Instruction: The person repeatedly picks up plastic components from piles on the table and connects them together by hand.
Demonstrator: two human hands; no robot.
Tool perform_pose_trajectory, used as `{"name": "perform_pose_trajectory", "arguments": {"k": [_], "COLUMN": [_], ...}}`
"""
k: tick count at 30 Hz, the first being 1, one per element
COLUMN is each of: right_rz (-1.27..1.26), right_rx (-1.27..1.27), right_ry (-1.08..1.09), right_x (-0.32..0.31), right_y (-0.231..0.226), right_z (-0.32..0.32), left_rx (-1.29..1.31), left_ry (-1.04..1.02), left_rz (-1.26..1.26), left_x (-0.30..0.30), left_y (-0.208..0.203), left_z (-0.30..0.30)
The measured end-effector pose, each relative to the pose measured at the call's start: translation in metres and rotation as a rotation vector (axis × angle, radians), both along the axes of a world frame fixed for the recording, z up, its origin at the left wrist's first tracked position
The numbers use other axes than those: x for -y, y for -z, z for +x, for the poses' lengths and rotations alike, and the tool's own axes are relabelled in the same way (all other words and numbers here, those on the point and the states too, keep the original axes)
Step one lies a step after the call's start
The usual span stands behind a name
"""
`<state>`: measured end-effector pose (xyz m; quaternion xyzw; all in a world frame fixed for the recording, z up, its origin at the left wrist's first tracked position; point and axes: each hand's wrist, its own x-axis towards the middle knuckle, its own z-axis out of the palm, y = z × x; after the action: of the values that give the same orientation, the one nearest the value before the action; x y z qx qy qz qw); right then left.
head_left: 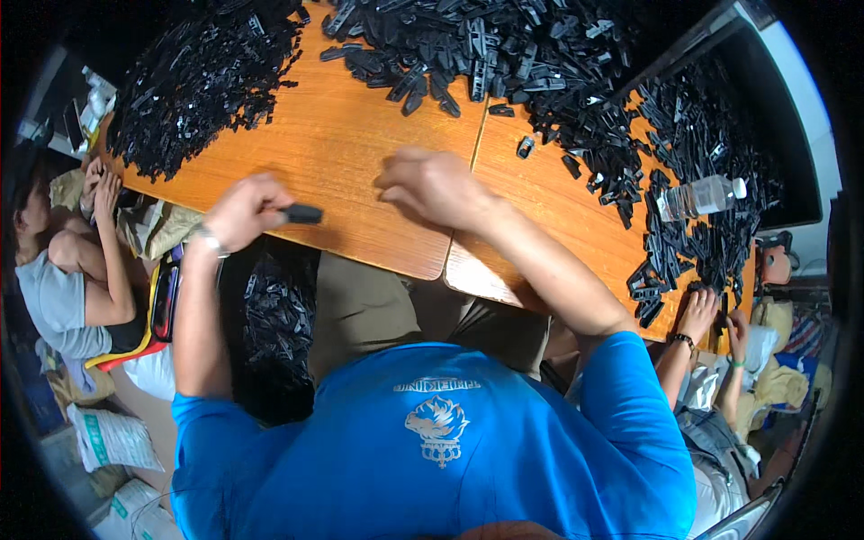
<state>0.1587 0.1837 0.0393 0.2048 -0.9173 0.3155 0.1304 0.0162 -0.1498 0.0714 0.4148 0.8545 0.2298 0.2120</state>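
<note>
Wood-grained and orange-brown, the desk (360, 126) spreads under strong light, its two tops meeting at a seam; over its near edge, left of the seam, is a black part (302, 214), and whether it touches the wood I cannot tell; its long axis runs roughly left to right, one end inside the left hand (245, 211), the other pointing toward the right hand's side; the left grip is closed on it, thumb and fingers pinching that end, so this hand is plainly the nearer.

Across a stretch of desk, the right hand (434, 186) hovers to the right of the part and a little farther from the body, fingers curled toward the left; it is blurred, so whether that grip is open or holds something small I cannot tell.

Beyond both hands lie a heap of larger black pieces (477, 54) and, at far left, a pile of small pieces (202, 99); on the right, a clear bottle (697, 198) rests among more black pieces (666, 243), near a co-worker's hand (697, 315).
</note>
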Motion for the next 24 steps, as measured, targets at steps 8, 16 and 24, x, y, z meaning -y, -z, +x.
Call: {"name": "perform_pose_trajectory", "arguments": {"k": [8,16,24], "right_rz": [0.255,0.333,-0.045], "right_rx": [0.067,0.152,0.284], "right_ry": [0.902,0.854,0.568], "right_x": [-0.121,-0.112,-0.079], "right_y": [-0.014,-0.003,-0.022], "right_z": [0.057,0.044,0.062], "left_rx": [-0.309,-0.55,0.2], "left_ry": [-0.198,-0.318,-0.167], "left_rz": [0.28,0.39,0.389], "left_x": [-0.141,-0.257,-0.189], "left_y": [0.003,0.054,0.046], "left_z": [0.003,-0.002,0.015]}}
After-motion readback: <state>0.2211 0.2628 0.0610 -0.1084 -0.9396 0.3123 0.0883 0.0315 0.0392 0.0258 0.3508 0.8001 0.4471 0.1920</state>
